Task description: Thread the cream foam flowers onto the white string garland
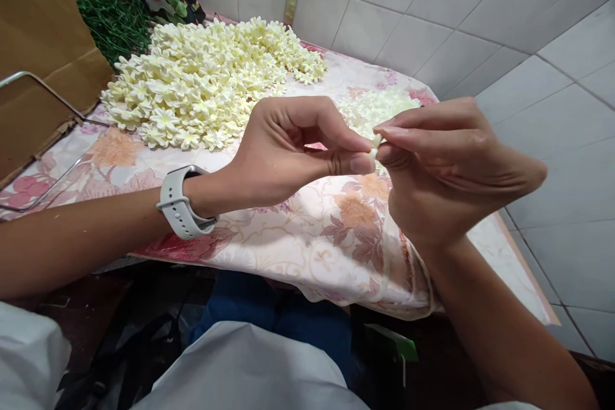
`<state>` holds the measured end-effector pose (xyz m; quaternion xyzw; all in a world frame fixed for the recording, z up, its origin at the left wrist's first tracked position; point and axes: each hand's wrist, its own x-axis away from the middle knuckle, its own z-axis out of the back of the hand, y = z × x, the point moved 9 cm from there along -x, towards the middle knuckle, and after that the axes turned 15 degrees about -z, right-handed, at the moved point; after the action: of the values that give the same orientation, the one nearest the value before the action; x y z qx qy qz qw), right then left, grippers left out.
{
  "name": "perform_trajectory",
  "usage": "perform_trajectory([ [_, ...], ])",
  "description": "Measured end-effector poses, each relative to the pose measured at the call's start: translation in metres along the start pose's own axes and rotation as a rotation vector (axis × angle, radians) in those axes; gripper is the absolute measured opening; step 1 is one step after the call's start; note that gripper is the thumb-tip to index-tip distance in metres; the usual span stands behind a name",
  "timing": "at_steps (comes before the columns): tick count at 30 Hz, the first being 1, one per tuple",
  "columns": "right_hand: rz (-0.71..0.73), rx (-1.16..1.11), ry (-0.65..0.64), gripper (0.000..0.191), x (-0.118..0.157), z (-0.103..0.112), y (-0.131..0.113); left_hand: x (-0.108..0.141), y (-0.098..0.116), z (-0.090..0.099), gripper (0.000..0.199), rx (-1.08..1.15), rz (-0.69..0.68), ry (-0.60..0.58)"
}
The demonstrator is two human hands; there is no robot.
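Note:
My left hand [293, 147], with a white watch [180, 202] on its wrist, pinches a small pale piece [375, 146] between thumb and index finger. My right hand [442, 166] meets it at the fingertips, its thumb and fingers pinched on the same piece. Most of the piece is covered by the fingers, so its shape is hard to make out. Behind my left hand lies a large heap of cream-yellow flowers [192, 77]. A smaller pile of whiter petals or blossoms [379, 106] lies just beyond the fingertips, partly hidden by my hands.
A floral cloth [307, 243] covers the table. At the left are a brown cardboard piece [43, 45], a bent metal wire frame [43, 80] and green stringy material [110, 16]. A tiled wall [432, 25] runs along the back and right.

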<state>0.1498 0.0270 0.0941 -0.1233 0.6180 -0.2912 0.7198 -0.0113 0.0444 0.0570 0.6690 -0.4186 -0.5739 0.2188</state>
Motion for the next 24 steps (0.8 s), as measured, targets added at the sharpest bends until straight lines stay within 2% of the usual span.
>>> perform_trajectory([
  [10, 0.125, -0.099, 0.048, 0.007, 0.0009, 0.0035, 0.0006, -0.0004, 0.0046, -0.0019, 0.029, -0.021, -0.096, -0.023],
  [12, 0.14, -0.09, 0.016, 0.006, 0.001, 0.0027, 0.0013, -0.0012, 0.0039, -0.0013, 0.032, -0.037, -0.117, -0.028],
  [16, 0.169, -0.096, -0.046, 0.019, 0.0005, 0.0004, 0.0007, -0.0022, 0.0053, -0.0012, 0.04, -0.065, -0.168, -0.042],
  [18, 0.175, -0.107, -0.04, 0.019, 0.0, 0.0008, 0.0003, -0.0017, 0.0059, -0.0013, 0.04, -0.046, -0.163, -0.033],
  [24, 0.186, -0.077, -0.006, 0.017, 0.0006, 0.0006, 0.0006, 0.0002, 0.0012, -0.0034, 0.038, 0.026, -0.04, -0.001],
])
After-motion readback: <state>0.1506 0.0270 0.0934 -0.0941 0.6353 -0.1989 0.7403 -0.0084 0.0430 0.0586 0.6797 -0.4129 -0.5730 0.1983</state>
